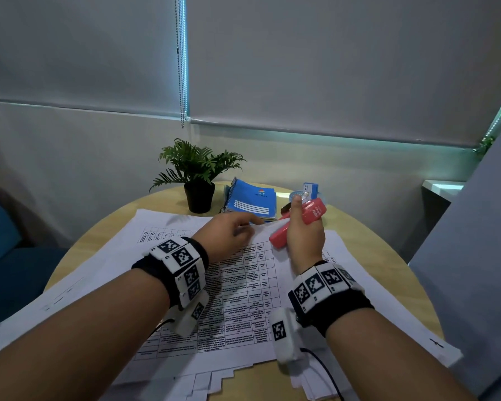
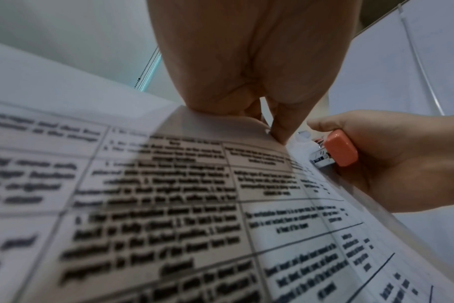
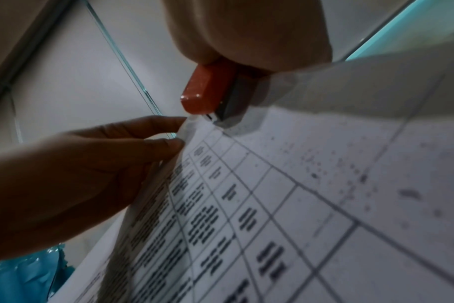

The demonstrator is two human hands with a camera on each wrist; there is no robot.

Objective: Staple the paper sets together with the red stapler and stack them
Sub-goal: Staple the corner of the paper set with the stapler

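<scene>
Printed paper sets (image 1: 243, 285) with tables lie spread over the round wooden table (image 1: 388, 256). My left hand (image 1: 252, 224) pinches the far corner of the top set (image 2: 246, 164) between thumb and fingers (image 2: 277, 131) and lifts it slightly. My right hand (image 1: 304, 227) grips the red stapler (image 1: 298, 224), thumb on top. The stapler's (image 3: 208, 92) metal front end sits right at that raised paper corner (image 3: 202, 123), close beside the left fingertips (image 3: 169, 143). Whether the sheets are inside the stapler's mouth is hidden.
At the table's far side stand a potted plant (image 1: 198, 180), a blue spiral notebook (image 1: 250, 201), a tape roll (image 1: 300, 195) and a small blue box (image 1: 311, 187). More loose sheets (image 1: 209, 383) overhang the near edge. A grey panel (image 1: 475, 285) stands on the right.
</scene>
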